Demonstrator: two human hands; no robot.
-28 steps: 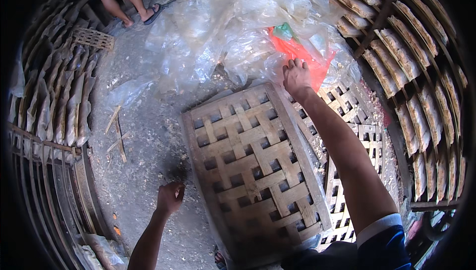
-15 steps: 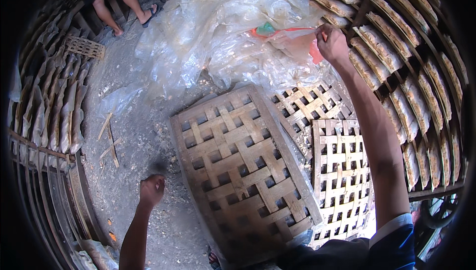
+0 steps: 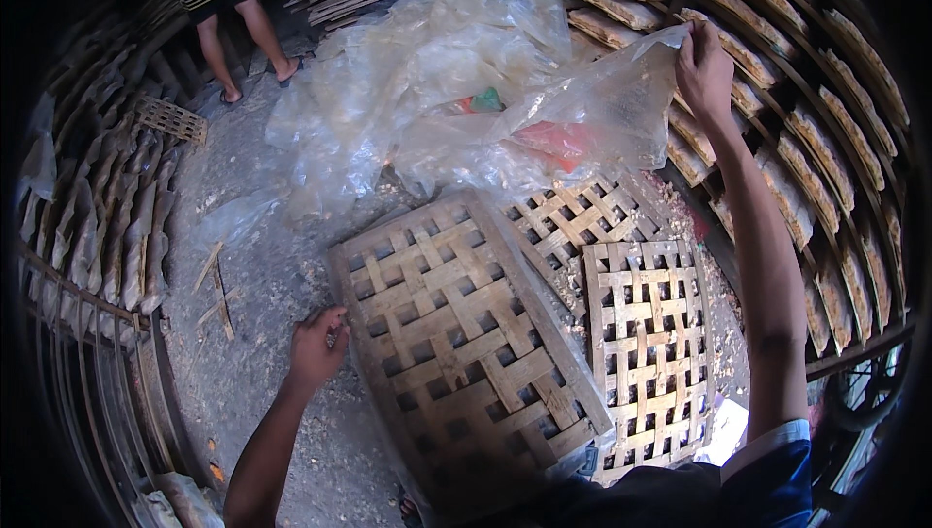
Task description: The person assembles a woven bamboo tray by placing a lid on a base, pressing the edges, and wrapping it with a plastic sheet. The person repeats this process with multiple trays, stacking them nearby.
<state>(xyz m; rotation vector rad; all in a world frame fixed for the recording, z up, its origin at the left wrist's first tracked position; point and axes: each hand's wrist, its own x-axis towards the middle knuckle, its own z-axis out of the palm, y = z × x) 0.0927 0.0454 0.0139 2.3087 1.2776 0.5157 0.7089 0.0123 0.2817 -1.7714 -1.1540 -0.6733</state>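
Observation:
My right hand (image 3: pixel 706 70) is closed on the edge of a clear plastic sheet (image 3: pixel 621 91), pulling a corner of it up at the upper right. The rest of the sheet slopes down into a crumpled heap of clear plastic (image 3: pixel 388 72). A red plastic piece (image 3: pixel 558 140) and a green scrap (image 3: pixel 488 99) show among the folds. With its fingers loosely bent and apart, my left hand (image 3: pixel 318 348) holds nothing, close beside the left edge of a woven bamboo tray (image 3: pixel 456 319). That tray has a wooden frame and plastic film along its edges.
Two more woven trays, one slanted (image 3: pixel 573 222) and one upright (image 3: pixel 649 353), lie to the right. Racks of loaded boards (image 3: pixel 806 140) line the right; another filled rack (image 3: pixel 107 227) stands left. A person (image 3: pixel 233 33) stands at the far left. Bamboo strips (image 3: pixel 221 295) litter the floor.
My right hand has moved up and right, now lifting clear sheet; the red plastic that was beside it lies lower and away. My left hand has come up and right to the tray's edge.

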